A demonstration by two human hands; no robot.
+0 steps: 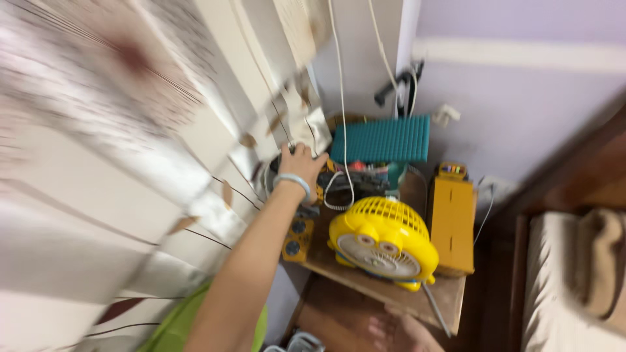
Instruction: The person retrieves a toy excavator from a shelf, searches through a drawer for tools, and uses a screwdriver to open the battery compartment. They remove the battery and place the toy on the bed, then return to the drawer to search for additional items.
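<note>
Curtain [117, 130], pale with brown leaf print, blurred across left half, pushed aside at far edge by left hand [301, 164].

Nearest, bottom centre: blurred second hand [401, 332], probably right, below shelf edge; openness cannot be told, nothing visibly held.

Middle: wooden shelf [450, 293] carrying yellow fan [383, 242], face tilted upward, beside upright yellow box [452, 218] at right, crowded for lack of room.

Farther: left hand, bracelet [293, 181] at wrist, fingers curled against curtain edge over dark round object [277, 171]; grasp uncertain.

Farthest: teal ribbed box [381, 139] against wall, white cords [342, 98] hanging down.
</note>
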